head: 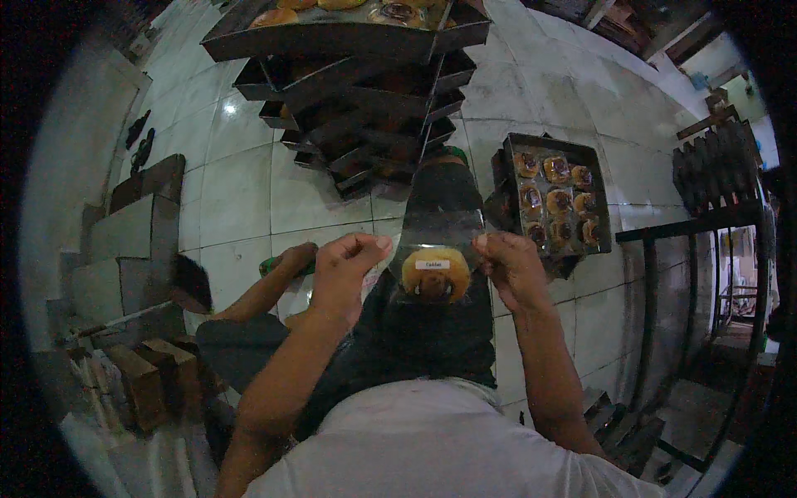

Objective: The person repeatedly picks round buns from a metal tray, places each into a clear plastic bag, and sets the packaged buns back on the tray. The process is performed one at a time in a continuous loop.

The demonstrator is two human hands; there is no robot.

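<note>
A round golden bun [453, 274] with a dark brown topping sits inside a clear plastic bag [439, 231] above my lap. On the bag is a small white label [432, 264] bearing print. My right hand [514, 264] pinches the bag's upper right edge between thumb and fingers. Over at the bag's left edge, the thumb and fingertips of my left hand [345, 271] are pressed together; the clear film is hard to see there. The bag's upper part spreads flat between both hands, with the bun hanging low in it.
Ahead rises a tall crosswise stack of dark metal trays [348, 43], buns on top. Right of my leg, another tray [601, 193] holds several bagged buns. A black metal rack [647, 299] stands far right. Cardboard boxes [140, 380] and a broom head [192, 283] are left.
</note>
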